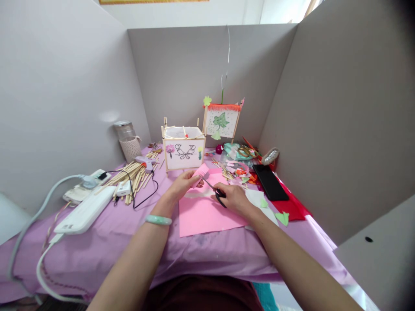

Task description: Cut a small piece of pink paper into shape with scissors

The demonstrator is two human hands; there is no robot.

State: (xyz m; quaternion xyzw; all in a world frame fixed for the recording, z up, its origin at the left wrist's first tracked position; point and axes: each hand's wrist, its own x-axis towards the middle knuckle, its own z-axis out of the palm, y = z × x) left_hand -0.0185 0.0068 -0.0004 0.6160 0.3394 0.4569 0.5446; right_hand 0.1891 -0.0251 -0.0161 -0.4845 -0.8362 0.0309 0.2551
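Note:
My left hand (185, 185) pinches a small strip of pink paper (201, 171) whose edge looks cut into a fringe. Black-handled scissors (220, 198) are in my right hand (232, 198), with their blades pointing up and left and meeting the pink strip. Below both hands a larger pink sheet (207, 218) lies flat on the purple cloth. Just behind them stands a stick-framed paper lantern (184, 153) with two birds drawn on its front. Whether the blades are apart is too small to tell.
Wooden sticks (134, 177), a glue gun (146, 163) and a white power strip (84, 209) lie to the left. A black phone (270, 182), red material (292, 209) and green paper cutouts (282, 218) are at right. Behind, a leaf-painted lantern (222, 123) stands near the grey partition (181, 69).

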